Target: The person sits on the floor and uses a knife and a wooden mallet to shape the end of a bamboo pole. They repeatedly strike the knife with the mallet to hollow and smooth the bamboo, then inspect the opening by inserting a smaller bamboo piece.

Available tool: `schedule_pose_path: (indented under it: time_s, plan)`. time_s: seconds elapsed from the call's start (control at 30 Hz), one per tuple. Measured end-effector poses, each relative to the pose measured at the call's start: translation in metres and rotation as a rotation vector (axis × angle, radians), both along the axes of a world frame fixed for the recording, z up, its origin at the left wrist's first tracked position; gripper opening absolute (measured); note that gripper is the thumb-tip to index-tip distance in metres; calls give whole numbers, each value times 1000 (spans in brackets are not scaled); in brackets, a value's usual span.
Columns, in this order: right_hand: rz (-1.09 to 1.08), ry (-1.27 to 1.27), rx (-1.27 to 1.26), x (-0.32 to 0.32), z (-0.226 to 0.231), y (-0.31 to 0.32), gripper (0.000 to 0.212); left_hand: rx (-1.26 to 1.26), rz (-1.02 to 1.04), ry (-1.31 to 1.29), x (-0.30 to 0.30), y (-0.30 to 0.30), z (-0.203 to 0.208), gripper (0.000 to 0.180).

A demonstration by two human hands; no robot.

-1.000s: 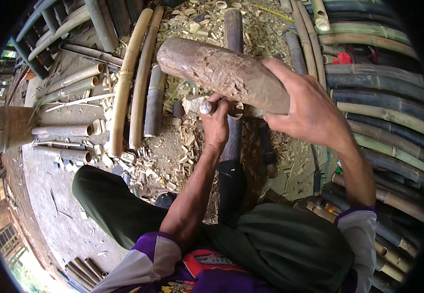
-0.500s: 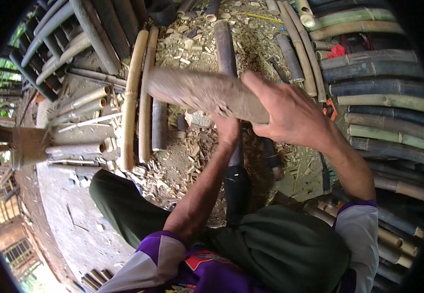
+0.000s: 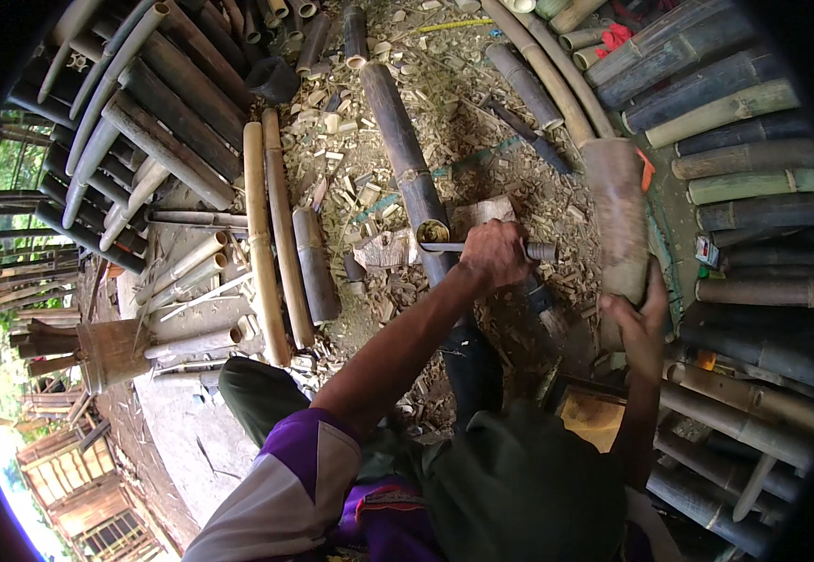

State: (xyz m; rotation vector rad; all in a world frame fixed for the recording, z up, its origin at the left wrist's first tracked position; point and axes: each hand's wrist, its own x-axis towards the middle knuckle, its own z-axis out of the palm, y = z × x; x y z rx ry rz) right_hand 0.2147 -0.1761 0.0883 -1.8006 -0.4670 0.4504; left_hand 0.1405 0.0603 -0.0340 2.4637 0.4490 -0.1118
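Observation:
My left hand (image 3: 496,253) is closed around a metal tool. Its thin, straight blade (image 3: 443,247) sticks out to the left, across a dark bamboo pole by its open end (image 3: 434,230); a ribbed round end (image 3: 543,251) shows right of my fist. That dark bamboo pole (image 3: 396,140) runs away from me, near a pale cut wood block (image 3: 384,251). Raised at the right, my right hand (image 3: 646,314) grips the lower end of a thick, worn wooden club (image 3: 616,206), blurred by motion and apart from the tool. My fingers hide the middle of the tool.
Long yellowish bamboo poles (image 3: 259,234) and a short dark piece (image 3: 315,262) lie left of the work. Bamboo is stacked at the right (image 3: 754,145) and far left (image 3: 159,140). Wood chips (image 3: 351,178) litter the ground. A dark blade-like tool (image 3: 533,139) lies beyond my hands.
The wooden club has swung from across the middle to upright at the right. My left hand, earlier mostly hidden behind it, now shows holding the metal tool. My view has shifted.

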Motion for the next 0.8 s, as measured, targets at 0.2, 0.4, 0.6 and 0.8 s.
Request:
schedule_pose_path:
  time_s: [0.2, 0.4, 0.6, 0.8]
  plan:
    - [-223, 104, 76, -22, -23, 21, 83, -213, 121, -193, 3, 29, 37, 32]
    - [343, -203, -148, -4, 0, 51, 88, -250, 83, -279, -27, 35, 26, 23]
    - [214, -312, -212, -44, -23, 48, 89, -221, 109, -465, -40, 17, 30, 41]
    - [248, -198, -61, -31, -11, 68, 86, -440, 265, -234, -6, 77, 21, 39]
